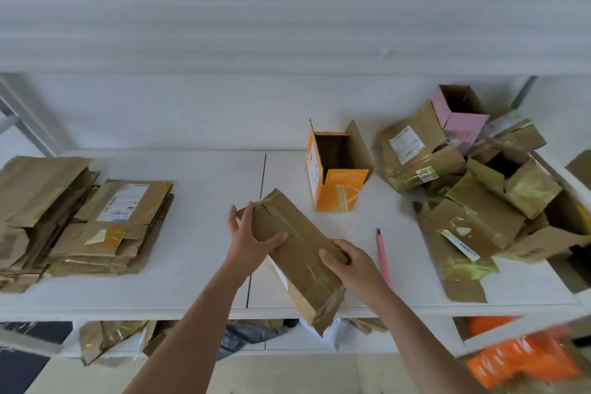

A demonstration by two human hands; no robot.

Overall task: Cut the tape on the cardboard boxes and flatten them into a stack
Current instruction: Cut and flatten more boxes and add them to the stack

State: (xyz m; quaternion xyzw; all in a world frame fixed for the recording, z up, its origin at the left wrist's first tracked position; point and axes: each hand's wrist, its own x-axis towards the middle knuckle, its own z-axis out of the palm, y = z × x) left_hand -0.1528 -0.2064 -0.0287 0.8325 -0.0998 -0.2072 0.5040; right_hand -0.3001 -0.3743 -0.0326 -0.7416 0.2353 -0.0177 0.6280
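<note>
A long brown cardboard box [294,249], sealed with clear tape along its top, is held tilted above the white table [192,233]. My left hand [252,241] grips its far upper-left end, thumb across the top face. My right hand [351,269] grips its right side near the lower end. A pink utility knife [382,254] lies on the table just right of my right hand, untouched. A stack of flattened boxes [80,224] sits at the left.
An open orange box [335,169] stands upright behind the held box. A heap of unflattened taped boxes [479,189], one of them pink [460,115], fills the right side. Cardboard scraps and orange items lie on the floor below the table edge.
</note>
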